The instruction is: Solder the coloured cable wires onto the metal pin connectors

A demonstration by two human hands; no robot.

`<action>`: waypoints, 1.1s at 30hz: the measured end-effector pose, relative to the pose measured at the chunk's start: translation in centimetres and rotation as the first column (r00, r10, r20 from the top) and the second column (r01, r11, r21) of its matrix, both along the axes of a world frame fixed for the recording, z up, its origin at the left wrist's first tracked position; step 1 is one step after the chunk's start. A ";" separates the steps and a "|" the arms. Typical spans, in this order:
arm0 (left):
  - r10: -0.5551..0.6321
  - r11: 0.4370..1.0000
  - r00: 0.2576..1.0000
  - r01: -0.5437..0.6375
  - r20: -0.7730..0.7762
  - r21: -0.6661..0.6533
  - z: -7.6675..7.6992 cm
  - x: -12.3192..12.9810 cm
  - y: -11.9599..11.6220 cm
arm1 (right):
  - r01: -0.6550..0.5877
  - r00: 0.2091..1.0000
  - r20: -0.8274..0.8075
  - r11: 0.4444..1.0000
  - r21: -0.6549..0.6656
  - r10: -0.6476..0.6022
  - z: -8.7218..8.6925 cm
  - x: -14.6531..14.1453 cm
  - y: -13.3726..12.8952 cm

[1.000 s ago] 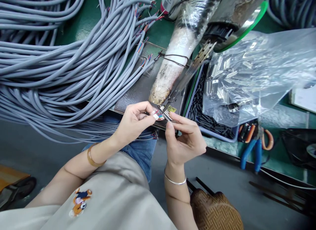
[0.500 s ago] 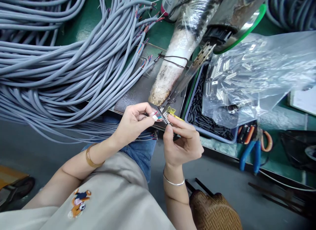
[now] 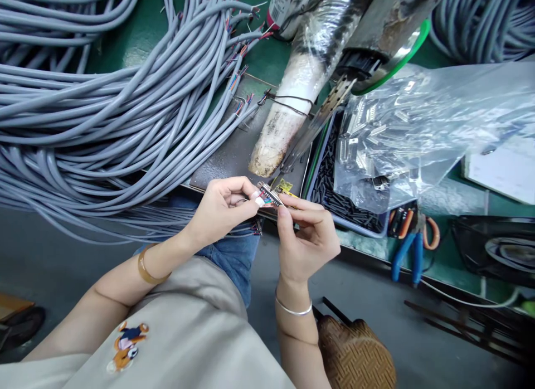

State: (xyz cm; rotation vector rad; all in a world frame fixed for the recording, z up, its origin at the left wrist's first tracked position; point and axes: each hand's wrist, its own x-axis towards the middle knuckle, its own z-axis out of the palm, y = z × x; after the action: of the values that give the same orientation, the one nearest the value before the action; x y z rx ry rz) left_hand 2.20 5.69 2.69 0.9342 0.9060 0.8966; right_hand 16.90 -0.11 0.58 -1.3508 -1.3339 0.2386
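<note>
Between my hands is a small metal multi-pin connector (image 3: 271, 194), tilted, with a dark row of contacts and thin coloured wires at it. My left hand (image 3: 228, 208) is closed, thumb and forefinger pinching the wires (image 3: 264, 200) close to the contacts. My right hand (image 3: 307, 233) is closed too, its thumb and fingertips gripping the connector's lower right end. Just beyond the connector, a metal nozzle tube (image 3: 307, 134) and a wrapped white-tipped tube (image 3: 278, 135) point down toward it. Whether each wire is fixed to a contact is too small to tell.
Grey cables (image 3: 125, 110) with stripped ends cover the left of the bench. To the right are a bin (image 3: 378, 231) of small black sleeves, a plastic bag (image 3: 443, 116) of metal connectors, and blue-handled pliers (image 3: 409, 255). A stool (image 3: 355, 353) stands below the bench edge.
The connector has turned between my fingers, so its contact row faces up more. Both hands keep their grip. The whole view has shifted slightly.
</note>
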 end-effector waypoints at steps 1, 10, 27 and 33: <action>0.019 1.000 1.000 -0.019 -0.001 0.012 -0.1 0.1 0.0 | 0.005 0.999 0.034 1.000 0.016 -0.006 0.0 0.0 0.0; 0.097 0.988 0.994 -0.091 -0.044 0.122 0.0 0.7 -0.3 | 0.016 0.976 0.213 0.995 0.100 -0.037 -0.1 0.0 0.4; 0.130 0.966 0.981 -0.094 -0.142 0.240 0.7 0.8 -0.3 | 0.045 0.953 0.292 0.990 0.134 -0.083 0.6 0.0 1.0; 0.111 0.980 0.987 -0.088 -0.120 0.180 0.2 0.8 -0.1 | 0.000 0.914 0.397 0.982 0.188 -0.076 -0.1 0.4 0.7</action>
State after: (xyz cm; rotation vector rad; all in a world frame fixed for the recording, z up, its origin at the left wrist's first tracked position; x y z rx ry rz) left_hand 2.96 5.62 2.91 1.1154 1.0041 1.0226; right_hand 17.32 0.55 0.43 -1.3086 -1.6250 -0.2018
